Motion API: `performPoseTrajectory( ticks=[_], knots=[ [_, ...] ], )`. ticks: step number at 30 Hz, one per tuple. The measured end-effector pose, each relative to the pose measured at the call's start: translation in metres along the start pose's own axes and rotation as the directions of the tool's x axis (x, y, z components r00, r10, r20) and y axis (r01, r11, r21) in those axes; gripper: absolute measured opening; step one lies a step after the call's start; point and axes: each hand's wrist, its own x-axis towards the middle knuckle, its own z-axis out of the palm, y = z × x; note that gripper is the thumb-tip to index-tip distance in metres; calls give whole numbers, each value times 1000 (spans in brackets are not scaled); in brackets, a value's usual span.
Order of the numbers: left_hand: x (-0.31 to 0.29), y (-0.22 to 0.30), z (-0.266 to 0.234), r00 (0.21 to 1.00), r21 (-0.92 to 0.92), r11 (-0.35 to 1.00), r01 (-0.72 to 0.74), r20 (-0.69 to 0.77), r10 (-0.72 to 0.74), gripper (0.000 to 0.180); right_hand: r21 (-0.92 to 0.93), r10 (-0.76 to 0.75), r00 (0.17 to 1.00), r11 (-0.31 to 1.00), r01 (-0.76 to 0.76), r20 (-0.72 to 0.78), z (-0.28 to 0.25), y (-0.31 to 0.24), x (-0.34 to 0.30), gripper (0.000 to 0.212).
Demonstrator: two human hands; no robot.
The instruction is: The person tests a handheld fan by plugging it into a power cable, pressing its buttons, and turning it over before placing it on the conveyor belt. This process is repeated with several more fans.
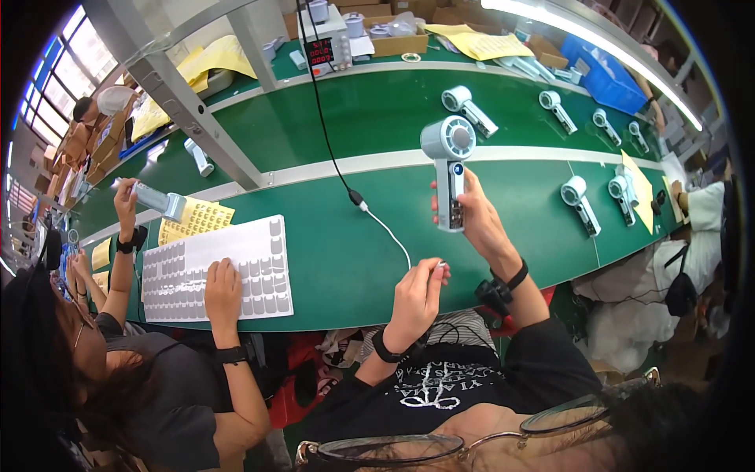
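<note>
In my right hand is a light blue-grey handheld fan, raised upright above the bench. Its round head is at the top, and the handle's open front shows small inner parts near the bottom. My fingers wrap the handle from the right. Lower and to the left, my left hand pinches the end of a white cable. The cable runs up to a black connector on a hanging black cord. The tip between my fingers is mostly hidden. Cable end and fan are apart.
A co-worker at left holds another fan beside a white sheet of grey stickers on the green bench. Several fans, including one fan, lie to the right and on the conveyor. A power supply and blue bin stand behind.
</note>
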Motion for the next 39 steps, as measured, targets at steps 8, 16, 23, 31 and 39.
performPoseTrajectory(
  ticks=[8,16,23,31,39],
  knots=[
    [0,8,12,994,182,980,-82,-56,93,6,344,27,999,939,-19,-18,27,2,-36,54],
    [-8,8,12,987,210,977,23,-161,12,3,212,-31,996,976,47,-80,39,27,-41,68],
    [-13,10,8,979,128,982,136,-167,-114,8,-34,-232,963,973,229,-135,48,48,-48,70],
    [-14,5,4,982,151,976,159,-121,-142,6,-181,-311,941,941,286,-133,44,57,-52,76],
    [-14,1,-2,963,-55,961,270,-14,-271,8,-182,-284,953,948,262,-108,44,45,-55,81]
  ],
)
